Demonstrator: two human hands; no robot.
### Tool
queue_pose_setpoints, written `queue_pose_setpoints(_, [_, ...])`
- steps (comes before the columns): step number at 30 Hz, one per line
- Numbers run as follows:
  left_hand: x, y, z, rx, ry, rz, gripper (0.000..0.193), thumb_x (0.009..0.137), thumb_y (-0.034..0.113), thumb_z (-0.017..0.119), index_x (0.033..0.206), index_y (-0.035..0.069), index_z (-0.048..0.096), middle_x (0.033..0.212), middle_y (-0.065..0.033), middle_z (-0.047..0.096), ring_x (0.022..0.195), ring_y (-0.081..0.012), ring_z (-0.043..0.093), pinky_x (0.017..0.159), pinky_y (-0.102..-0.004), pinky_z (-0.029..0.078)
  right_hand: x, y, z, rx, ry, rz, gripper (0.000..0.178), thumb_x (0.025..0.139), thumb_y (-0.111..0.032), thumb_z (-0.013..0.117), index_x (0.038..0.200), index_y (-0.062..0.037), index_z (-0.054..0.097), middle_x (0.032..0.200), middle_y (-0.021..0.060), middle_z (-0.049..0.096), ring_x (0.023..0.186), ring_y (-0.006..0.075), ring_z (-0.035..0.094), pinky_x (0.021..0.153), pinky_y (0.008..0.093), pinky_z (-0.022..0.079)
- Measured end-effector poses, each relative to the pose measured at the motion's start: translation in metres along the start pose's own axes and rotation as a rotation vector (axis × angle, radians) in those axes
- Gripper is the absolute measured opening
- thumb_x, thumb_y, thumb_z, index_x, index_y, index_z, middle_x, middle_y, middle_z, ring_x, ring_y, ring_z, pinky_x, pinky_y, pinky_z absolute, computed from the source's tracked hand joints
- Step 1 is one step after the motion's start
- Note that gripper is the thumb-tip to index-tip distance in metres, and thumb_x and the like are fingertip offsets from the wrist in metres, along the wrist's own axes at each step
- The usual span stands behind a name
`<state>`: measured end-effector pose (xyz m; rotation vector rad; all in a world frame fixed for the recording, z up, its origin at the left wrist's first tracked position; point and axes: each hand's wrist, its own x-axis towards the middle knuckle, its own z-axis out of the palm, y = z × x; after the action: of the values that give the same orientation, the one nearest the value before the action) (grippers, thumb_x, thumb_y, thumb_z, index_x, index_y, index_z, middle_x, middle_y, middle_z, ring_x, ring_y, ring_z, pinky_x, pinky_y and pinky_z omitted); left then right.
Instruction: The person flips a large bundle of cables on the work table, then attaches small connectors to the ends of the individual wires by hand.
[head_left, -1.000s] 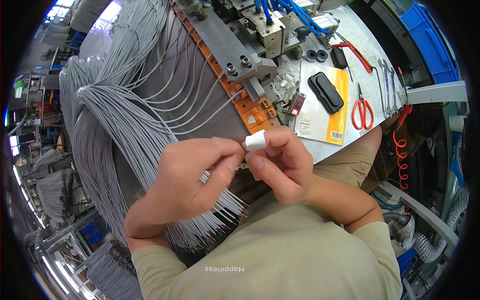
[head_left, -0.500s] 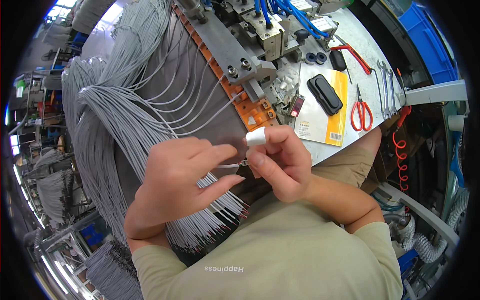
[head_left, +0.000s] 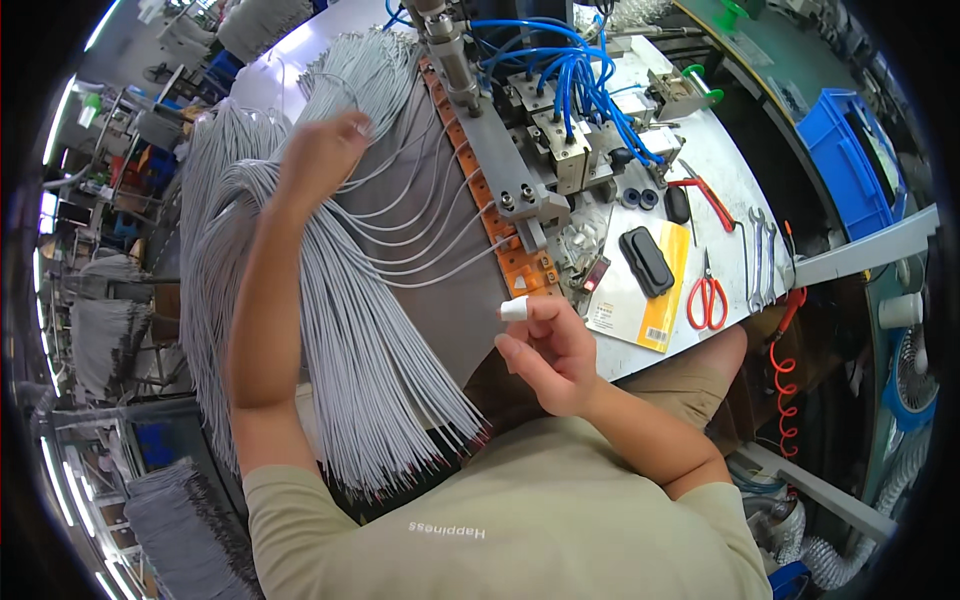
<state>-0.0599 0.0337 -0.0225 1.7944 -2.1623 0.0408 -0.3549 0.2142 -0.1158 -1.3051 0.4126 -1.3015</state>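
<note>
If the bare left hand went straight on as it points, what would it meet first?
Probably the bundle of thin grey cables just beyond the left hand, though depth is unclear.

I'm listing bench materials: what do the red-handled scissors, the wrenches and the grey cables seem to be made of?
Scissors: metal blades, likely steel, by their grey sheen; smooth red handles, probably plastic by their solid colour. Wrenches: silvery bare metal, likely steel. Grey cables: smooth outer sheath, probably flexible plastic, given the loose curves.
</note>
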Motion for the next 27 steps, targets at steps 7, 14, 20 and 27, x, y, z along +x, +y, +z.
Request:
queue_pose_setpoints(7, [0.000, 0.000, 0.048, 0.784, -0.250, 0.192, 0.018, 0.079, 0.014, 0.065, 0.093, 0.005, 0.072, 0.088, -0.0179, 0.072, 0.087, -0.0348, 0.071, 0.077, -0.0439, 0.054, 0.000, 0.000, 0.001, -0.002, -0.032, -0.019, 0.030, 0.093, 0.010, 0.056, 0.120, 0.0001, 0.047, 0.079, 0.0026, 0.052, 0.064, 0.0074, 0.049, 0.056, 0.0211, 0.039])
queue_pose_setpoints(14, [0.036, -0.037, 0.007, -0.110, -0.038, -0.047, 0.014, 0.080, 0.009, 0.066, 0.092, 0.003, 0.068, 0.078, -0.0096, 0.069, 0.072, -0.0213, 0.068, 0.068, -0.0361, 0.054, -0.002, 0.000, 0.002, -0.011, 0.013, 0.019, 0.029, 0.092, 0.003, 0.061, 0.119, 0.0012, 0.049, 0.074, 0.0023, 0.057, 0.063, 0.0075, 0.051, 0.058, 0.0229, 0.039])
queue_pose_setpoints(20, [-0.011, -0.061, -0.078, -1.685, 0.242, -0.284, 0.010, 0.087, 0.001, 0.066, 0.095, 0.006, 0.063, 0.083, -0.0035, 0.062, 0.071, -0.0133, 0.059, 0.066, -0.0256, 0.047, -0.005, 0.007, 0.002, -0.068, -0.028, -0.010, 0.029, 0.093, 0.007, 0.059, 0.119, -0.0002, 0.049, 0.079, 0.0030, 0.056, 0.065, 0.0076, 0.053, 0.059, 0.0212, 0.041])
queue_pose_setpoints(27, [-0.083, 0.033, -0.148, -1.202, 0.702, 0.201, 0.008, 0.092, 0.004, 0.066, 0.099, 0.001, 0.065, 0.097, -0.0102, 0.062, 0.078, -0.0158, 0.061, 0.069, -0.0280, 0.049, -0.005, 0.001, -0.001, -0.068, -0.021, -0.022, 0.028, 0.094, 0.008, 0.058, 0.119, -0.0004, 0.048, 0.082, 0.0038, 0.057, 0.067, 0.0083, 0.054, 0.058, 0.0210, 0.043])
